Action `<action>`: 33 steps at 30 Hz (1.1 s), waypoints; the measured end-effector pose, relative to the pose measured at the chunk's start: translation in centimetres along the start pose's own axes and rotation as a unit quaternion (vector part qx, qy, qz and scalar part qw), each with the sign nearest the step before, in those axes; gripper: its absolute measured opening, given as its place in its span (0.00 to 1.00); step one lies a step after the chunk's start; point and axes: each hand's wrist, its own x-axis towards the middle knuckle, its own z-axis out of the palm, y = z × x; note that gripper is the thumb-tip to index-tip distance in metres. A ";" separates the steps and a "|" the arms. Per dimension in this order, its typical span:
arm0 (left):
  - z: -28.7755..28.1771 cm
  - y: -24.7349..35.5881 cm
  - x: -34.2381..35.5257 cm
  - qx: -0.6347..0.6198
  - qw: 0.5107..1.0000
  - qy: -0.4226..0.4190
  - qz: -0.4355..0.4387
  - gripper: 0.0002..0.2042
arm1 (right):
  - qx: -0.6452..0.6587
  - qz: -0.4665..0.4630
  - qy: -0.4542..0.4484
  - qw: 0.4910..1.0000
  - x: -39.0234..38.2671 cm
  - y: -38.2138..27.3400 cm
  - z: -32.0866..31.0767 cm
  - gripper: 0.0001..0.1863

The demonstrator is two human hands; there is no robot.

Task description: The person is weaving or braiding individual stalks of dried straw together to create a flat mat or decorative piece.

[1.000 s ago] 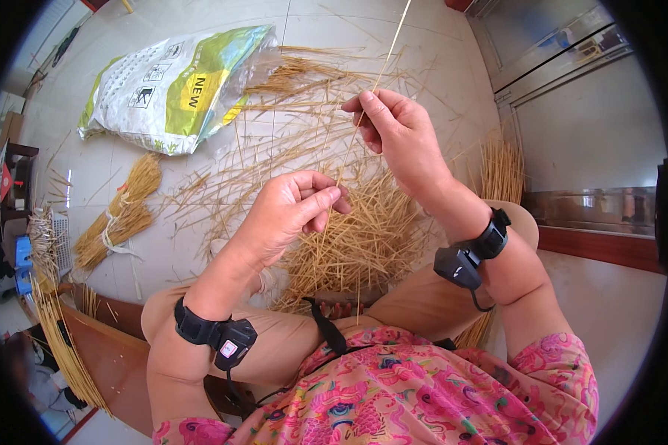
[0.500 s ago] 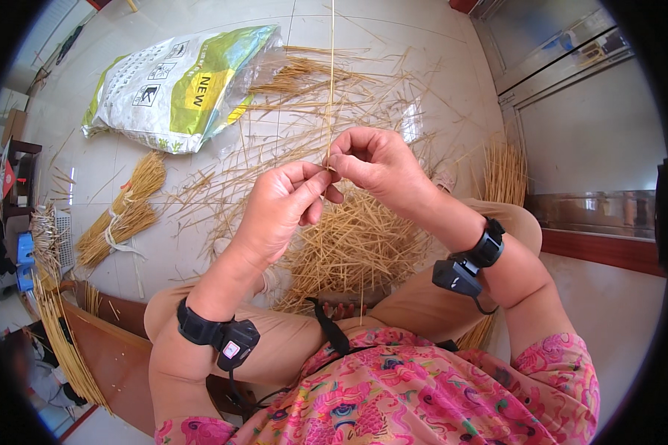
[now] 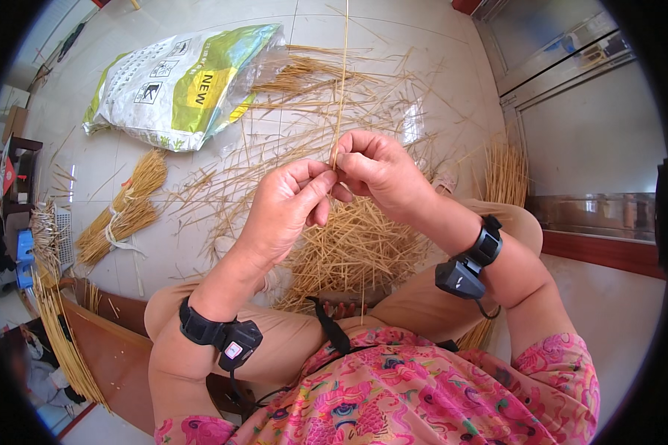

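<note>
My left hand (image 3: 286,204) and my right hand (image 3: 378,170) meet in front of me, fingertips pinched together on one long thin straw stalk (image 3: 341,74) that stands nearly upright above them. Both wrists carry black bands with small devices. Under the hands lies a loose pile of cut straw (image 3: 356,252) between my knees, spreading over the tiled floor.
A white, green and yellow plastic sack (image 3: 178,85) lies on the floor at upper left with straw at its mouth. A tied straw bundle (image 3: 122,215) lies to the left. More straw stands by the metal door (image 3: 508,174) at right. A wooden edge (image 3: 104,341) is at lower left.
My right hand came down and left toward my left hand. Both now pinch the stalk, which has swung from leaning right to nearly upright.
</note>
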 end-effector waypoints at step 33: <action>-2.0 0.3 0.9 -0.116 0.987 0.094 0.066 0.07 | -0.093 0.036 -0.027 0.995 0.5 -0.3 0.1 0.09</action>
